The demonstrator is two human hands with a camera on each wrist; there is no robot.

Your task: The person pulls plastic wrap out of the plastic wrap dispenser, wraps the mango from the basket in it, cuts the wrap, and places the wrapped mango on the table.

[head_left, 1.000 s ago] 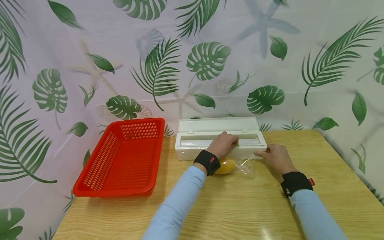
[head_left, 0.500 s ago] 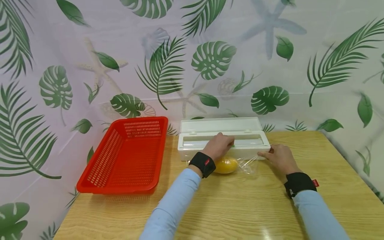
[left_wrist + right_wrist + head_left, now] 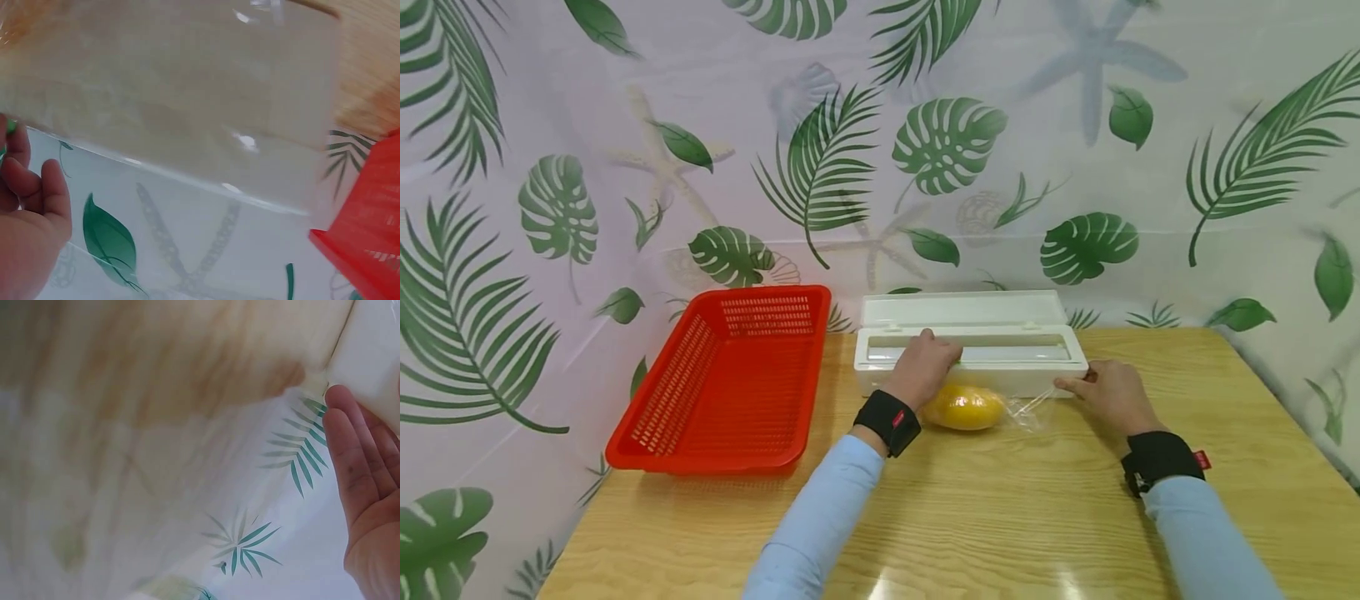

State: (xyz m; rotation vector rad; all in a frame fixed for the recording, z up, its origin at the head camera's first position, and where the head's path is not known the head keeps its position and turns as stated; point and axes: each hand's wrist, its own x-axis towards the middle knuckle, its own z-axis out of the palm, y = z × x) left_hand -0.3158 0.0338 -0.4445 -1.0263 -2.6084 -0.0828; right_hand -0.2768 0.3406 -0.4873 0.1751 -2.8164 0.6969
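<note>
A white cling film dispenser [image 3: 1022, 382] lies near the wall with its lid [image 3: 962, 308] raised, and a film roll [image 3: 1015, 353] shows inside. My left hand [image 3: 917, 371] pinches a small green slide cutter [image 3: 11, 126] at the front edge of the opening. The fingers mostly hide the cutter in the head view. My right hand [image 3: 1112, 396] grips the dispenser's right end, thumb at the front. In front of the box lies a yellow, rounded fruit [image 3: 972, 408], its exact kind unclear, covered by clear film [image 3: 1030, 412]. My left hand partly covers the fruit's left end.
To the left, a red plastic basket [image 3: 722, 462] with perforated sides stands on the wooden table [image 3: 985, 517]. A leaf-patterned cloth [image 3: 865, 167] hangs right behind the dispenser.
My left hand has slid leftward along the dispenser's front edge with the slide cutter, exposing more of the fruit. My right hand keeps its grip on the right end. The head view has shifted slightly.
</note>
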